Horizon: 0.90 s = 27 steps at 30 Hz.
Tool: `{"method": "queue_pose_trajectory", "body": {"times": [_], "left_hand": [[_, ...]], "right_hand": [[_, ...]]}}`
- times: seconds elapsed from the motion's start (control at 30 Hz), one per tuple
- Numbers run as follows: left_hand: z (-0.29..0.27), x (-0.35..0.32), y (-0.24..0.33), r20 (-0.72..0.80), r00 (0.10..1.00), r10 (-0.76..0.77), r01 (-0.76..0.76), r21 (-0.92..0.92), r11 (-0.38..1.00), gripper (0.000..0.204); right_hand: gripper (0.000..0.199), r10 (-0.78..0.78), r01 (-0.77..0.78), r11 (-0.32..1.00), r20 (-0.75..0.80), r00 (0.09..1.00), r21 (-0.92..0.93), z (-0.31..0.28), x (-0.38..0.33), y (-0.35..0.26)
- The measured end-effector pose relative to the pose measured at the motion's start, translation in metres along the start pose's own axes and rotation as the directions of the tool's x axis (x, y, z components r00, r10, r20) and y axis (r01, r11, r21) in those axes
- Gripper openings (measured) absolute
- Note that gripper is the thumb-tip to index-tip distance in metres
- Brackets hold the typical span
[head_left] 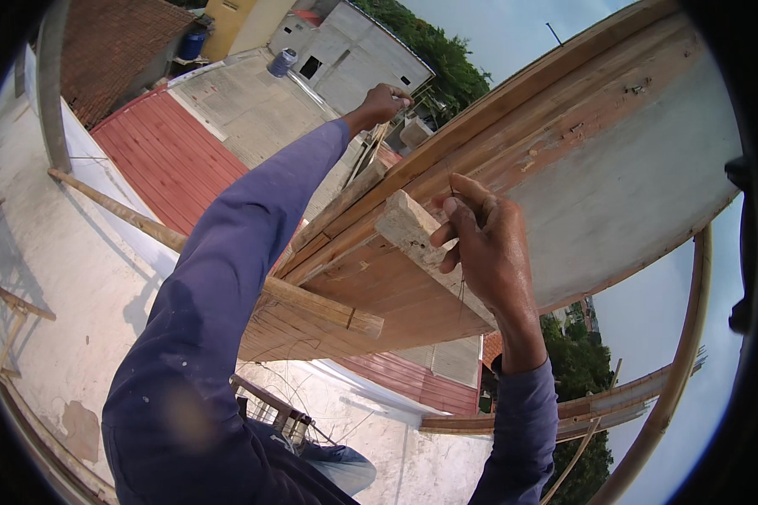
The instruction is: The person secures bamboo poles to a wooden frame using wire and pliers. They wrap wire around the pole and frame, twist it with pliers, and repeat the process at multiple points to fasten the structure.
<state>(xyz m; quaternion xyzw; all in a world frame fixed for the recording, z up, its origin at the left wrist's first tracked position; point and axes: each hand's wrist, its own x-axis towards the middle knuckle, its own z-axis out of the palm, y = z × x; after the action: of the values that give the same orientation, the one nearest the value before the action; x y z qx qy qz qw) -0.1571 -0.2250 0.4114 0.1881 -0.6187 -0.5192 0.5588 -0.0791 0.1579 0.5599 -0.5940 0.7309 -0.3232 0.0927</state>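
Observation:
My right hand (493, 244) is closed, thumb and forefinger pinched on a thin dark wire (461, 290) whose strands hang below the fingers. The hand is right beside the pale, rough end of a wooden beam (406, 217). My left arm reaches far forward over the boards, and the left hand (385, 103) is closed at the outer side of the formwork. What its fingers hold is too small to make out. Between my arms lies a plywood panel (396, 290) edged with timber. A squared wooden bar (324, 307) crosses it near my left sleeve.
A large plywood-and-timber form (623, 168) slopes up at the right. Bamboo poles (691, 353) stand at the right, and another pole (118, 210) lies at the left. Far below are a red metal roof (173, 168) and a white floor (59, 337). Loose wires stick out near my legs.

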Motion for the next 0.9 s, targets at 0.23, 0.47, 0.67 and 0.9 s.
{"method": "queue_pose_trajectory", "body": {"times": [0.23, 0.47, 0.67, 0.9], "left_hand": [[0.03, 0.023, -0.043, 0.08, 0.995, -0.062, 0.05, 0.151, 0.987, 0.023], [0.034, 0.014, -0.029, -0.184, 0.98, -0.077, 0.108, 0.165, 0.98, 0.023], [-0.047, -0.016, 0.003, -0.367, 0.923, 0.114, -0.216, -0.248, 0.945, 0.024], [-0.238, -0.185, 0.048, 0.331, 0.898, -0.291, 0.379, -0.24, 0.894, 0.032]], "right_hand": [[0.043, 0.049, -0.056, 0.989, -0.057, 0.997, -0.137, 0.005, 0.009, 0.025], [0.026, -0.118, 0.096, 0.984, -0.145, 0.982, -0.15, 0.008, 0.019, 0.048], [0.026, -0.229, 0.221, 0.973, -0.146, 0.962, -0.066, 0.0, -0.012, 0.066], [0.022, 0.046, -0.07, 0.988, 0.172, 0.984, 0.138, 0.061, -0.181, 0.15]]}}
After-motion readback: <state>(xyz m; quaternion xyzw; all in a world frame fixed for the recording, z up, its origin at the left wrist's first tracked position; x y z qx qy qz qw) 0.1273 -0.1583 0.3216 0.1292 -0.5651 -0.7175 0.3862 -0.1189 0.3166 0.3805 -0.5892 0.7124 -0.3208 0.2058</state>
